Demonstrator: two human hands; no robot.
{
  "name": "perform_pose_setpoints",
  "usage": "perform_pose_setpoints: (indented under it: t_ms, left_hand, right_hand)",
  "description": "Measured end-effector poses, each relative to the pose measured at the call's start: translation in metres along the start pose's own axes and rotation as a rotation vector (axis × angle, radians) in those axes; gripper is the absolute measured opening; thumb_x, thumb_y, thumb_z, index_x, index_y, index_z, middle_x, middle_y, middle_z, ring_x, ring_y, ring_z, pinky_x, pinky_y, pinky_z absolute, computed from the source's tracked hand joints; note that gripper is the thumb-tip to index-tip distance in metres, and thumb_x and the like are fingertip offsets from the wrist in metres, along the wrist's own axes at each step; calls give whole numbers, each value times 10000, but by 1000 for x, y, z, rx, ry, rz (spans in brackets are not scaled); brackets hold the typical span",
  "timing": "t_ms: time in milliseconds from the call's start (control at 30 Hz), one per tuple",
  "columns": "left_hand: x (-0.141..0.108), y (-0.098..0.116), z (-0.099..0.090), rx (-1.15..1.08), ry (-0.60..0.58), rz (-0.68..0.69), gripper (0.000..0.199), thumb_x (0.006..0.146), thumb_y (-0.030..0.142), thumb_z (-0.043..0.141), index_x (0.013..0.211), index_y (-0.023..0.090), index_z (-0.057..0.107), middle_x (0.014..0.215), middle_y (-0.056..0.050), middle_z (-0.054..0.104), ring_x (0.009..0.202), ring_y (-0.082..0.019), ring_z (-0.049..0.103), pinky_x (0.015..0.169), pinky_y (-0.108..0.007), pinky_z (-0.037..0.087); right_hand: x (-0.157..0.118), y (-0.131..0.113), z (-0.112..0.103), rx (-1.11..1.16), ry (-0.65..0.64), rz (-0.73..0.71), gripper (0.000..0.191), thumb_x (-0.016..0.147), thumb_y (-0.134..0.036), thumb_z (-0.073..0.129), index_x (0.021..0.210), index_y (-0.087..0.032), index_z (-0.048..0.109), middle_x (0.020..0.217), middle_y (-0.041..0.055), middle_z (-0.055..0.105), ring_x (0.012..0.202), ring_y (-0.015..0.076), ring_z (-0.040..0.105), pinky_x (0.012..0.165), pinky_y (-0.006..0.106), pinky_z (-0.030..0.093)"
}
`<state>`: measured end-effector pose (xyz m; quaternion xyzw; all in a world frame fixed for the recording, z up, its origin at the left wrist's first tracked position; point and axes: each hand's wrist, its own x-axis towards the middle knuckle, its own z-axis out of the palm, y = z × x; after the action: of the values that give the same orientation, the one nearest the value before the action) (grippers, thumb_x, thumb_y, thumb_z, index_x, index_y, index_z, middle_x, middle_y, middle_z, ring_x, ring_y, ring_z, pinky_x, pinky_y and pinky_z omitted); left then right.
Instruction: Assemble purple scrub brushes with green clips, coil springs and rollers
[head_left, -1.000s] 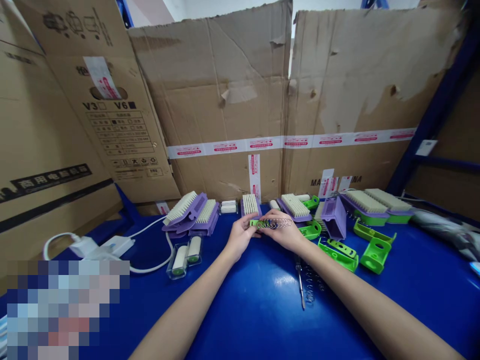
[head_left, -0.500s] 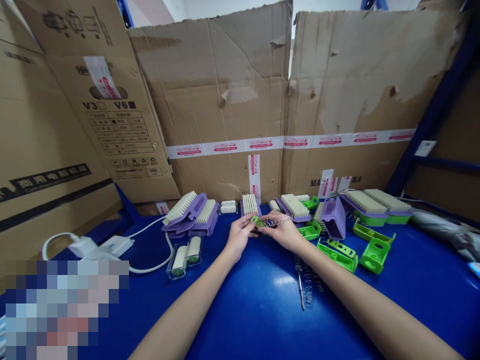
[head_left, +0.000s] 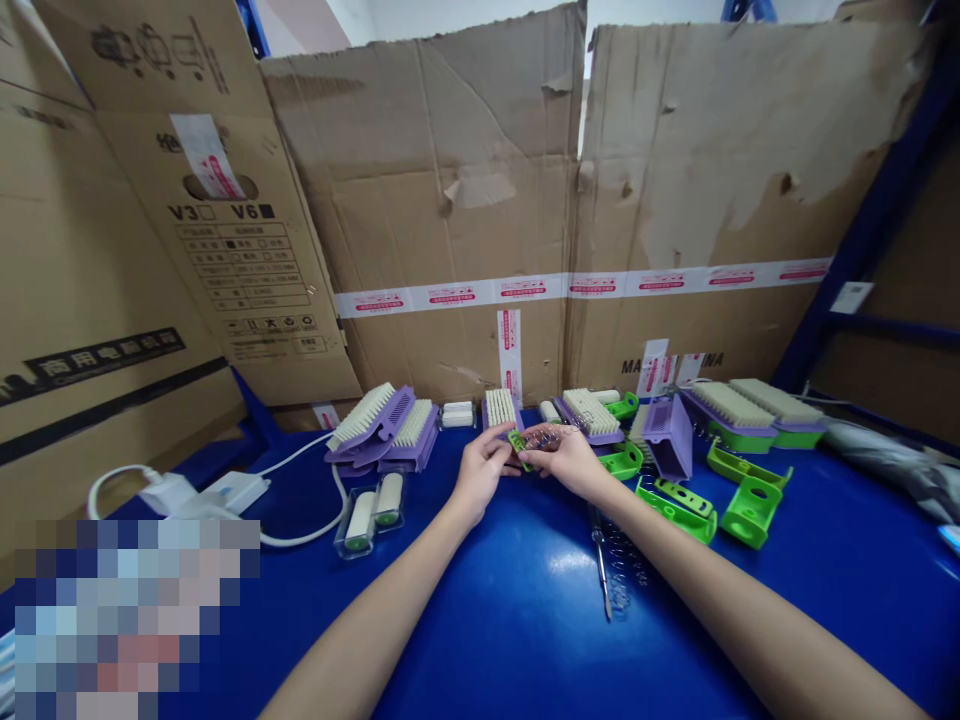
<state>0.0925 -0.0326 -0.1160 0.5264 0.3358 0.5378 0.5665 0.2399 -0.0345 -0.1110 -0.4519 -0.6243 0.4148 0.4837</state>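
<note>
My left hand (head_left: 480, 475) is closed, with thumb and fingers pinching a small green plastic strip with holes (head_left: 518, 443). From the right, my right hand (head_left: 571, 462) meets it, closed around a thin metal coil spring (head_left: 551, 436), its fingertips touching the strip. Whether the spring is hooked to the strip cannot be made out. Below my right wrist lie a metal screwdriver-like tool (head_left: 601, 565) and several loose coil springs (head_left: 621, 580). Beyond my hands stands a purple brush with cream bristles (head_left: 499, 407).
More purple brushes (head_left: 409, 425) stand along the back by the cardboard (head_left: 435, 220). Green plastic housings (head_left: 752, 510) and a perforated green strip (head_left: 682, 496) lie at right. White rollers in a clear case (head_left: 361, 522) and a white cable with plugs (head_left: 236, 492) are at left.
The green strip has turned from pointing sideways to more upright between my fingers. My right hand has shifted slightly, and the spring sits a little further right.
</note>
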Motion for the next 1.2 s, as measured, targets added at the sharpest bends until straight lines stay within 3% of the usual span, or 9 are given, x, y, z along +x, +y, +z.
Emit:
perform_pose_setpoints:
  t_ms: [200, 400, 600, 1033, 1200]
  left_hand:
    - [0, -1, 2, 39, 12, 11, 353, 630, 250, 642, 954, 115, 608, 615, 15, 588, 567, -131, 601, 554, -262, 524]
    - [2, -3, 2, 87, 80, 47, 302, 656, 298, 628, 901, 137, 558, 633, 5, 607, 552, -129, 604, 533, -248, 514]
    - [3, -6, 1, 103, 82, 87, 178, 663, 267, 624, 744, 169, 499, 611, 20, 591, 536, -122, 596, 514, -239, 504]
    - [1, -2, 6, 21, 47, 15, 220, 603, 311, 718, 687, 116, 659, 698, -44, 656, 654, -158, 612, 651, -298, 527]
    - [-1, -1, 5, -8, 37, -21, 287, 561, 363, 759, 662, 115, 657, 666, -33, 640, 635, -141, 596, 615, -267, 513]
  right_hand:
    - [1, 1, -1, 69, -32, -20, 287, 588, -274, 716, 820, -129, 631, 692, 17, 648, 555, 120, 554, 521, 248, 461]
    - [2, 1, -2, 17, -6, -93, 225, 599, -253, 708, 780, -127, 664, 785, 46, 694, 741, 174, 622, 730, 310, 485]
    - [2, 2, -2, 44, -23, -54, 268, 601, -275, 718, 811, -118, 663, 790, 55, 697, 735, 182, 625, 745, 335, 487]
    - [2, -1, -2, 45, -34, -105, 275, 629, -295, 703, 844, -123, 683, 838, 59, 707, 779, 195, 635, 782, 353, 491]
    - [3, -2, -2, 47, 7, -73, 319, 598, -303, 724, 844, -105, 673, 826, 71, 700, 772, 199, 634, 774, 354, 491]
